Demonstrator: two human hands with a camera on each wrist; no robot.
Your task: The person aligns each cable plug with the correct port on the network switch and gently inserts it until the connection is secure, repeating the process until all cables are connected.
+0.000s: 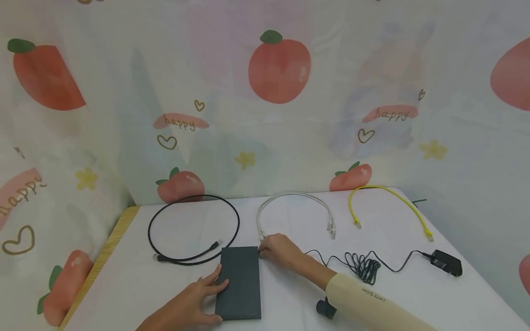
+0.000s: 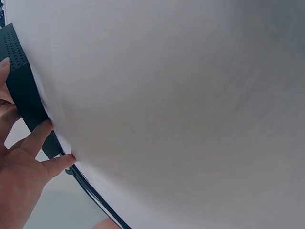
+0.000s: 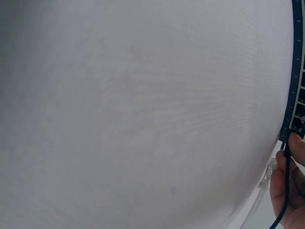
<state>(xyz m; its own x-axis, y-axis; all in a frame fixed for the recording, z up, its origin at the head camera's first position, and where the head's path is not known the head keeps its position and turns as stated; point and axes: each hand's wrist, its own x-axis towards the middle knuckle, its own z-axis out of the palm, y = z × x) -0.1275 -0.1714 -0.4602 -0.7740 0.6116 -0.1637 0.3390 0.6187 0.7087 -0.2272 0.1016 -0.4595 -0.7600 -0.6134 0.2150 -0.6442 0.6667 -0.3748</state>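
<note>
A dark flat network switch (image 1: pixel 239 282) lies lengthwise at the front middle of the table. My left hand (image 1: pixel 194 294) steadies it, with spread fingers along its left edge and the thumb at the near corner. Its vented end (image 2: pixel 14 50) shows in the left wrist view. My right hand (image 1: pixel 280 250) is at the far right corner. In the right wrist view it pinches the end of a thin black power cable (image 3: pixel 287 181) right at the end of the port row (image 3: pixel 296 95); the fingers cover the plug's tip.
A coiled black network cable (image 1: pixel 239 218) lies back left, a white one (image 1: pixel 296 193) behind my right hand, a yellow one (image 1: pixel 391 190) back right. The bundled power cord (image 1: pixel 364 267) runs to a black adapter (image 1: pixel 446 263). A small dark round object (image 1: pixel 326 309) sits beside my right sleeve.
</note>
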